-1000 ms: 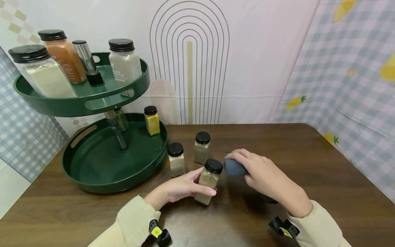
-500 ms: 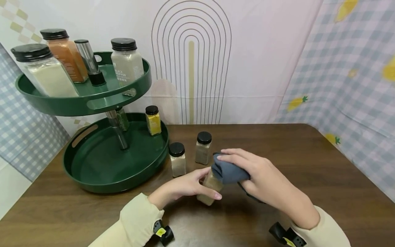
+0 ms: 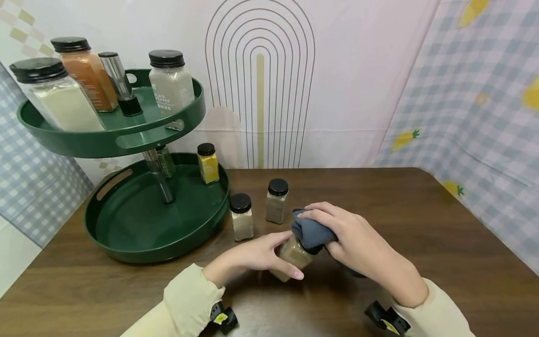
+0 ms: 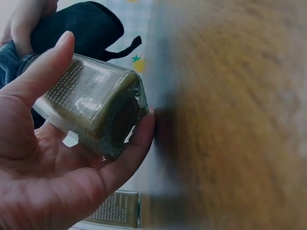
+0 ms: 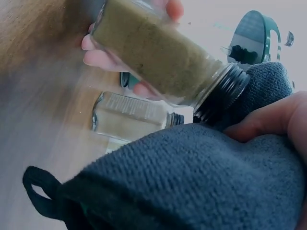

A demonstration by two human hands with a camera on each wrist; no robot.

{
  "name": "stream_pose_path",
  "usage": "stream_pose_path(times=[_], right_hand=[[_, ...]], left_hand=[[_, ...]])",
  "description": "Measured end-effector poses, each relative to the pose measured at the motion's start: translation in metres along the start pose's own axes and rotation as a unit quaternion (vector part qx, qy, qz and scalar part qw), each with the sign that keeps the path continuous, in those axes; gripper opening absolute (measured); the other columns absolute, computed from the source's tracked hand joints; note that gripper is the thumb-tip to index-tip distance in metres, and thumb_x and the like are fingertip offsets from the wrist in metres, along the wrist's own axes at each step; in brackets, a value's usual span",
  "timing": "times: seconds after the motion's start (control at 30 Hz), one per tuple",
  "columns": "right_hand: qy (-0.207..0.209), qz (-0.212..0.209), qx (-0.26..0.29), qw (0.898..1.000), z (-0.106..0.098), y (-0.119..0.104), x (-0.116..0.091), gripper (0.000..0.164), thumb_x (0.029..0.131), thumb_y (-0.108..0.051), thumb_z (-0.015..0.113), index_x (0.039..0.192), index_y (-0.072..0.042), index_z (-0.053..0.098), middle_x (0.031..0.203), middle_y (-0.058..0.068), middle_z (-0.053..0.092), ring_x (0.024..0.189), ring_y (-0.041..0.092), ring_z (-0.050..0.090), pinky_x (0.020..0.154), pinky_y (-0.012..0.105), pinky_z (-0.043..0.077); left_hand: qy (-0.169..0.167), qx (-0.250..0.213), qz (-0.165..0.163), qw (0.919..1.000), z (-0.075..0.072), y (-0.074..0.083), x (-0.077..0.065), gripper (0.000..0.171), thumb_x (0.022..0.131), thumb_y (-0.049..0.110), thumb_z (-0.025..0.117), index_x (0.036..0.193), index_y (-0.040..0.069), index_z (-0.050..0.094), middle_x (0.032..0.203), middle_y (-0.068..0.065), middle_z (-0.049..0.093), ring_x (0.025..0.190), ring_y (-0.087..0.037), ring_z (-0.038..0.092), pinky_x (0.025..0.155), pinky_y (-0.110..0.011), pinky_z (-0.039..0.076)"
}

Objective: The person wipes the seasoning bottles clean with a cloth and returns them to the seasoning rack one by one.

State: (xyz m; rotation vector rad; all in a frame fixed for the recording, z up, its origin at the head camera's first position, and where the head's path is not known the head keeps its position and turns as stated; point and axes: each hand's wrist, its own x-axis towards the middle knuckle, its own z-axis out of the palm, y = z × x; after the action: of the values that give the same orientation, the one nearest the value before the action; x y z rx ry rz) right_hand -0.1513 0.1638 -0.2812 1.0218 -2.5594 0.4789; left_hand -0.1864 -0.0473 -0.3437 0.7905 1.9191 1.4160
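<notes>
Grips tilted jar (image 3: pixel 295 253) in left hand (image 3: pixel 257 255); holds cloth (image 3: pixel 311 231) against lid (image 5: pixel 223 93) with right hand (image 3: pixel 347 231). Could drop jar from left hand (smooth glass) by rubbing too hard, or topple bottle (image 3: pixel 242 225) beyond that hand by overswinging

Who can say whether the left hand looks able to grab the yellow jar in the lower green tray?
Probably not yet: the left hand grips a tilted jar, so its fingers are occupied. A pale jar and the tray's rim stand between hand and yellow jar, though reaching over seems possible.
</notes>
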Motion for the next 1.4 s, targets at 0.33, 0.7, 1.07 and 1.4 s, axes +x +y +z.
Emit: stream_pose_path(times=[0.33,0.7,1.07,1.4], right_hand=[[-0.041,0.051,-0.010,0.998,0.001,0.014,-0.002,0.059,0.067,0.014,0.055,0.114,-0.021,0.061,0.110,-0.008,0.061,0.080,0.011,0.059,0.066,0.030,0.047],[-0.022,0.097,-0.060,0.993,-0.017,0.014,-0.003,0.057,0.069,0.009,0.057,0.118,-0.020,0.060,0.114,-0.002,0.061,0.081,0.017,0.061,0.064,0.036,0.046],[-0.019,-0.015,0.025,0.999,-0.012,-0.010,-0.003,0.068,0.063,0.015,0.054,0.122,-0.020,0.057,0.126,-0.007,0.055,0.103,0.012,0.059,0.077,0.030,0.051],[-0.031,0.050,-0.015,0.998,-0.003,0.009,-0.002,0.056,0.071,0.013,0.055,0.119,-0.017,0.060,0.114,-0.001,0.061,0.084,0.015,0.061,0.070,0.035,0.049]], left_hand=[[0.006,0.006,-0.002,1.0000,-0.002,-0.003,-0.002,0.047,0.076,0.012,0.076,0.118,0.020,0.054,0.098,0.004,0.063,0.092,-0.009,0.058,0.085,-0.027,0.045],[0.023,-0.018,-0.012,0.9995,-0.006,-0.007,-0.001,0.050,0.079,0.018,0.074,0.124,0.025,0.052,0.110,0.005,0.063,0.108,-0.009,0.053,0.096,-0.030,0.039],[0.022,-0.038,-0.021,0.9988,-0.004,-0.009,-0.001,0.063,0.079,0.020,0.074,0.134,0.030,0.044,0.119,0.006,0.059,0.111,-0.011,0.052,0.100,-0.033,0.037],[0.019,-0.036,-0.020,0.9990,-0.003,-0.007,-0.002,0.055,0.080,0.017,0.073,0.129,0.021,0.049,0.113,0.001,0.062,0.105,-0.011,0.054,0.094,-0.029,0.040]])
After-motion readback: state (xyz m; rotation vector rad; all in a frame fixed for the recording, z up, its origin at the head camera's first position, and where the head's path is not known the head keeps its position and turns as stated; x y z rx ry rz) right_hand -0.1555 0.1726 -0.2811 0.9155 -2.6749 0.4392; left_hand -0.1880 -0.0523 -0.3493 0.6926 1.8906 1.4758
